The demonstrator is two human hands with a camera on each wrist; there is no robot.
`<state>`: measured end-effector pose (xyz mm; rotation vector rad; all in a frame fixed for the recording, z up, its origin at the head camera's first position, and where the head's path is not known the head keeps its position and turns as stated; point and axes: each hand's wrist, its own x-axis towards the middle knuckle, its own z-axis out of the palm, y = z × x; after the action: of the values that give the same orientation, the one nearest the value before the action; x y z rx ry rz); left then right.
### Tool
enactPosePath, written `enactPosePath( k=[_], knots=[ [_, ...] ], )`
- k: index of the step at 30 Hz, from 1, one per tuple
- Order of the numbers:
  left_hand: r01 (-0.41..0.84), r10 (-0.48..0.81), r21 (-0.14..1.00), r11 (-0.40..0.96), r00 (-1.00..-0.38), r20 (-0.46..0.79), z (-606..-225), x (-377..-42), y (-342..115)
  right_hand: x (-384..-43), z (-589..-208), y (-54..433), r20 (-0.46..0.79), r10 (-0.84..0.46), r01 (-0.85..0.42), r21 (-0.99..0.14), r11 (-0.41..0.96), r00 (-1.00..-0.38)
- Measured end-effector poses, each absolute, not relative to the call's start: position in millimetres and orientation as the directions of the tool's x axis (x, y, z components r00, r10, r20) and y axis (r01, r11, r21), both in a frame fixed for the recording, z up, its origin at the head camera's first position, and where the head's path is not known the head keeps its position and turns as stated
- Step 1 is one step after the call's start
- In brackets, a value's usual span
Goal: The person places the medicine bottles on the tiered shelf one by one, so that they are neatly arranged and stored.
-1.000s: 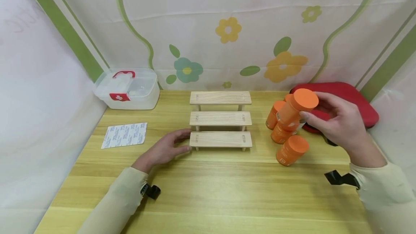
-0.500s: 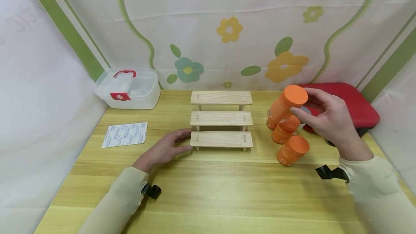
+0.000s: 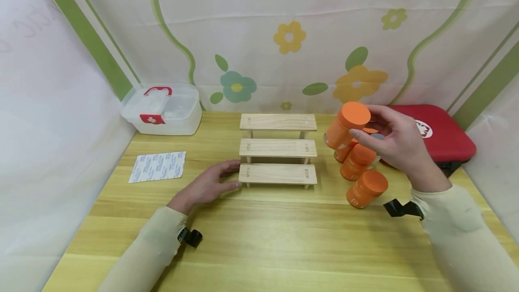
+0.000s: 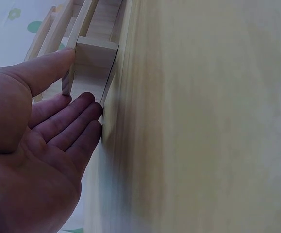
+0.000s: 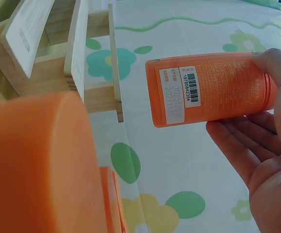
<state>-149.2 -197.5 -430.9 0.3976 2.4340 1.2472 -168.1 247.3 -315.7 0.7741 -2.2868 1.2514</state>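
An orange bottle [image 3: 344,125] with an orange lid hangs tilted above the table, pinched near its lid between the thumb and fingers of my right hand [image 3: 399,141]. A white barcode label shows on that bottle [image 5: 189,92] in the right wrist view. Below it stand several more orange bottles [image 3: 366,189], the rear ones partly hidden. Left of them is a three-step wooden shelf [image 3: 278,148]. My left hand [image 3: 208,184] rests at the left end of its lowest step, fingers extended; in the left wrist view the thumb touches the board's edge.
A red case [image 3: 435,134] lies at the back right, beside a grey-lidded container [image 3: 378,136] mostly hidden by my right hand. At the back left sits a clear first-aid box [image 3: 162,109]. A white printed sheet [image 3: 158,167] lies before it. A patterned cloth wall [image 3: 251,35] closes off the back.
My right hand has carried the orange bottle leftward and slightly up, away from the red case and toward the shelf. The left hand has stayed at the shelf's end.
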Motion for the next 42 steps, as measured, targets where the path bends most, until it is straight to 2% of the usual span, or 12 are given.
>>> enactPosePath(
  k=[30,42],
  knots=[
    [0.086,0.419,0.824,0.561,-0.887,-0.193,-431.1,-150.0,-198.4,-193.5,-305.2,198.4,0.542,-0.336,-0.637,-0.628,0.447,-0.77],
    [0.082,0.417,0.825,0.559,-0.888,-0.195,-433.4,-150.2,-198.0,-205.3,-304.8,180.8,0.508,-0.348,-0.615,-0.686,0.39,-0.788]
  ],
)
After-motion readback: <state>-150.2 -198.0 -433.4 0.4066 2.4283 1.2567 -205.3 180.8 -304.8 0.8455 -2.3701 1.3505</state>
